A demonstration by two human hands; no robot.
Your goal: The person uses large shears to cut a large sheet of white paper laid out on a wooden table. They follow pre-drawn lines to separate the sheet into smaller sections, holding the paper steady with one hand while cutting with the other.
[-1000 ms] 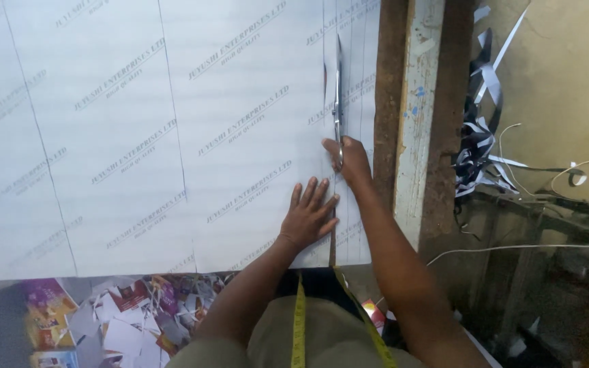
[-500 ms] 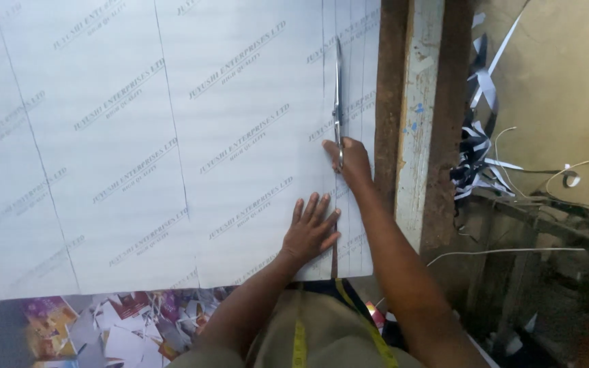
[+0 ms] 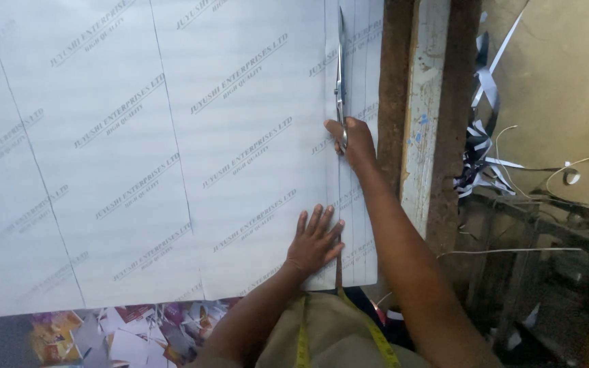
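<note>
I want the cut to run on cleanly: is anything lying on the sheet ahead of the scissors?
Nothing visible does. The right hand holds the scissors, blades pointing up the white sheet, which is bare ahead of them. The left hand lies flat on the sheet behind the scissors, beside the cut.

open: white sheet (image 3: 138, 170) left of scissors (image 3: 339, 82) | blocked: wooden rail (image 3: 420, 116), strip tangle (image 3: 485, 143) right

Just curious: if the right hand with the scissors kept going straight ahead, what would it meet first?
Only more sheet: the right hand points the scissors up a ruled line, which looks free to the picture's top edge.
</note>
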